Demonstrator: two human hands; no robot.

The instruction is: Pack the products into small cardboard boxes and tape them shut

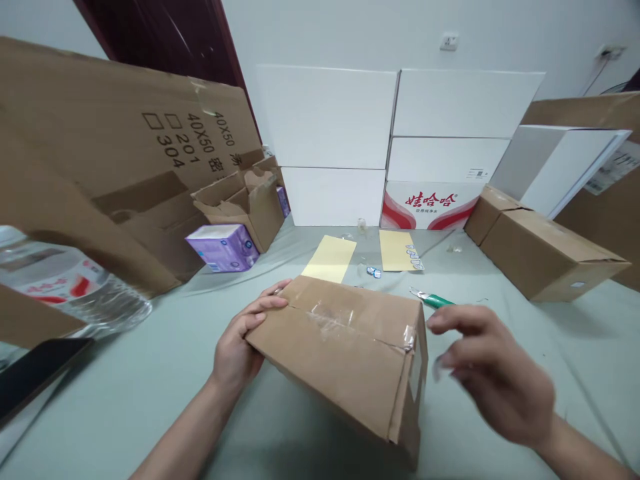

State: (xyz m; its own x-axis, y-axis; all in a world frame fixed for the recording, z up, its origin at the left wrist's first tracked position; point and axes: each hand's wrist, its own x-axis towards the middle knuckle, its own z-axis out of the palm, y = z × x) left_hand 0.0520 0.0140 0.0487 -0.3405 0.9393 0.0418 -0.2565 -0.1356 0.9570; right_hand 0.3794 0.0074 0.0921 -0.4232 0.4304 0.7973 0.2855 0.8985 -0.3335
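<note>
My left hand (241, 337) grips the left end of a brown cardboard box (345, 333), its fingers on the top edge. The box is tilted above the table, with clear tape (330, 321) along its top seam and more at the right corner. To the right of the box, apart from it, my right hand (493, 373) is curled and slightly blurred. Between its thumb and fingers shows a small translucent scrap of tape (438, 368). Behind the box lies a green utility knife (431, 298), its blade pointing left.
Two yellow paper sheets (331, 257) and small stickers (373, 272) lie beyond the box. On the left are a water bottle (75, 283), a purple tissue pack (225, 248) and an open carton (250, 203). Another closed carton (545, 250) sits right; white boxes (335, 120) stand behind.
</note>
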